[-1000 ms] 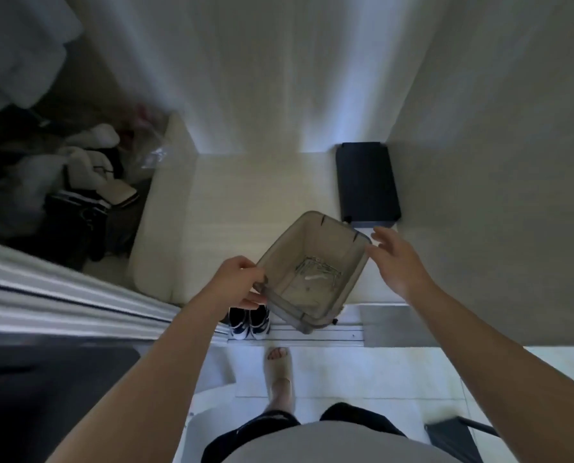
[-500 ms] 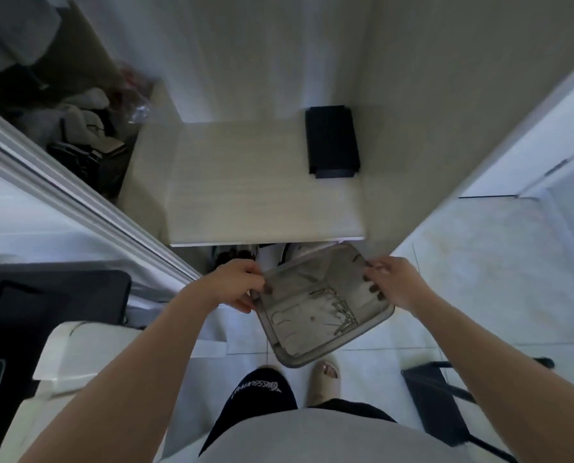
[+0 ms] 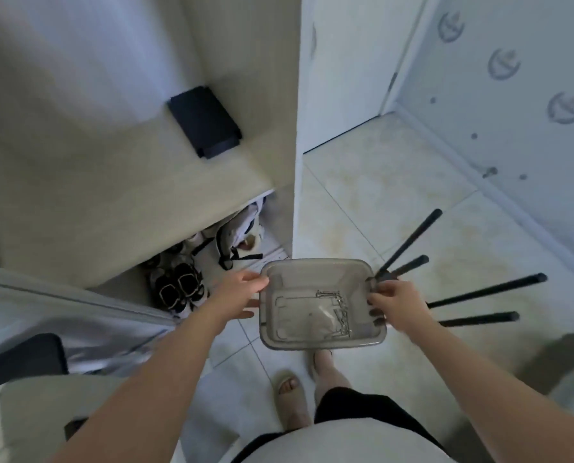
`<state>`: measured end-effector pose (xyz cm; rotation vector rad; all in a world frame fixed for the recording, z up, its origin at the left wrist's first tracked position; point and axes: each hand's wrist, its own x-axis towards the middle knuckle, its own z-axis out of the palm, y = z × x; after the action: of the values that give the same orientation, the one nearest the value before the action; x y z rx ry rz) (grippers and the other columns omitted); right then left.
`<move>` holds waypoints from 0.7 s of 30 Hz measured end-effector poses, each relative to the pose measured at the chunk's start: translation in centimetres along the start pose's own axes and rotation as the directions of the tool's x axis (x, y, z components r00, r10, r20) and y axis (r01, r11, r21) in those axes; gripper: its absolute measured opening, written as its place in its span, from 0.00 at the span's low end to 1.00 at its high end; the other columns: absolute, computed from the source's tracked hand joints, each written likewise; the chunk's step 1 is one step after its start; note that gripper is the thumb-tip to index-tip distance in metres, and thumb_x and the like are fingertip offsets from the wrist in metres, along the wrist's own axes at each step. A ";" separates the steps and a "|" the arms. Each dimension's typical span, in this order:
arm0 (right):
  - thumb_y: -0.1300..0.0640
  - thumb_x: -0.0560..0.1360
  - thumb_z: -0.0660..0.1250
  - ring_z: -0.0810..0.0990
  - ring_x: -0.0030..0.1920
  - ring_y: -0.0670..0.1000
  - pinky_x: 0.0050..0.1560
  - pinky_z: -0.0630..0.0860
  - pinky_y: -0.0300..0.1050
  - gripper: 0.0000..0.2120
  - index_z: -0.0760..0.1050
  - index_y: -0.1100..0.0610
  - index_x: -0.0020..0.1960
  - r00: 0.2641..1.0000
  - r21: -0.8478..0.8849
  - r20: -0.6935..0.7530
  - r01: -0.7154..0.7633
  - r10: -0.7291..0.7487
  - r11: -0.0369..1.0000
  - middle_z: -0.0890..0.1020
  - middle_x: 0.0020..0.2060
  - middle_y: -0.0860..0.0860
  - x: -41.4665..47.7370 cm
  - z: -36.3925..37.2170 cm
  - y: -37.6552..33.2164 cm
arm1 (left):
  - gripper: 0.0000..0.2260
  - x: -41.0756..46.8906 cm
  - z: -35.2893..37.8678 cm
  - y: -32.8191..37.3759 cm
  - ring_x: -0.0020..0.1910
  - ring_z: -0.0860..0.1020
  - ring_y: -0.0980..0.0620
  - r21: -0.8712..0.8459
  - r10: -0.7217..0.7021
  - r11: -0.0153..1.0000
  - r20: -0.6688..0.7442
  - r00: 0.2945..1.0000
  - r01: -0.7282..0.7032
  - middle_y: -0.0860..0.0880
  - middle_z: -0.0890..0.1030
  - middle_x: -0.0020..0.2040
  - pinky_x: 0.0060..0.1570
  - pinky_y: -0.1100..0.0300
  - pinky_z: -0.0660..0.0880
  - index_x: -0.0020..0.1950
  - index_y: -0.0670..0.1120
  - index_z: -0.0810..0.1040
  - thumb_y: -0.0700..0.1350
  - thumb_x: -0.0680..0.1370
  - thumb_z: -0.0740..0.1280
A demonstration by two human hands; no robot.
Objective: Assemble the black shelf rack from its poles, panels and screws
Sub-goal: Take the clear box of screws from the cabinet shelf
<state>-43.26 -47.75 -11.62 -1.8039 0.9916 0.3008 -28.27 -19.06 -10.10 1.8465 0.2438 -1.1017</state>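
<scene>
Swung away from the pale ledge [image 3: 95, 202], the tray [image 3: 315, 262] now hangs level over the tiled floor [image 3: 379, 195], and 4 poles [image 3: 486, 290] have come into view at 3 o'clock of it.

The left hand [image 3: 237, 289] clamps the tray's 9 o'clock rim, thumb on top. The right hand [image 3: 396, 304] curls its fingers over the 3 o'clock rim.

Assembly looks barely begun. The screws [image 3: 340, 312] lie loose in the tray beside a small clear bag [image 3: 322, 317]. The panels [image 3: 204, 121] sit stacked on the ledge at 11 o'clock, well apart from the poles. The poles appear to stand upright, but their feet are hidden, so whether they are fixed to anything I cannot tell.

The tray is smoky translucent plastic, rectangular with rounded corners. The poles are slim, matt black and round. The panels are flat, dark and rectangular. Shoes [image 3: 178, 289] crowd the space under the ledge at 9 o'clock.
</scene>
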 end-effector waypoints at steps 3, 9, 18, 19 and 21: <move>0.63 0.75 0.71 0.87 0.37 0.55 0.43 0.85 0.57 0.04 0.83 0.56 0.45 0.987 0.080 -0.123 -0.090 0.099 0.993 0.86 0.35 0.53 -3.2 -1.5 4.2 | 0.11 0.0 4.0 -0.4 0.49 0.84 0.51 0.124 -0.010 0.992 0.102 0.995 -0.003 0.51 0.83 0.55 0.45 0.56 0.78 0.58 0.51 0.80 0.55 0.80 0.67; 0.64 0.74 0.70 0.86 0.37 0.56 0.41 0.85 0.57 0.06 0.83 0.56 0.41 0.908 0.279 -0.295 -0.217 0.298 0.935 0.85 0.32 0.53 -8.9 -5.1 12.6 | 0.09 -0.3 13.8 0.3 0.46 0.80 0.45 0.291 -0.012 0.955 0.239 0.971 -0.060 0.45 0.83 0.51 0.48 0.54 0.73 0.61 0.45 0.79 0.45 0.83 0.64; 0.63 0.77 0.71 0.80 0.35 0.57 0.44 0.84 0.62 0.07 0.82 0.62 0.54 0.776 0.630 -0.250 -0.324 0.579 0.706 0.83 0.36 0.56 -13.6 -9.9 28.3 | 0.05 -1.6 30.5 -0.5 0.45 0.78 0.45 0.531 -0.040 0.831 0.356 0.934 -0.166 0.43 0.82 0.50 0.47 0.56 0.72 0.54 0.48 0.80 0.42 0.81 0.65; 0.62 0.77 0.70 0.79 0.35 0.57 0.43 0.83 0.57 0.11 0.81 0.62 0.59 0.771 0.654 -0.229 -0.331 0.595 0.681 0.83 0.38 0.56 -13.9 -10.6 29.7 | 0.04 -1.8 32.4 -0.9 0.44 0.78 0.45 0.544 -0.053 0.823 0.360 0.931 -0.163 0.44 0.82 0.47 0.46 0.56 0.72 0.48 0.48 0.79 0.42 0.82 0.65; 0.60 0.78 0.69 0.80 0.39 0.56 0.43 0.79 0.50 0.16 0.78 0.62 0.65 0.765 0.654 -0.221 -0.345 0.605 0.674 0.83 0.43 0.56 -14.2 -12.0 32.5 | 0.07 -1.9 36.0 -1.7 0.44 0.77 0.46 0.575 -0.082 0.806 0.348 0.934 -0.143 0.46 0.81 0.45 0.46 0.56 0.73 0.43 0.50 0.77 0.42 0.82 0.65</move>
<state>-79.05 -56.03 -18.82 -1.0124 1.6819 -0.0930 -51.38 -46.31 -15.29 2.1170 -0.3977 -1.5941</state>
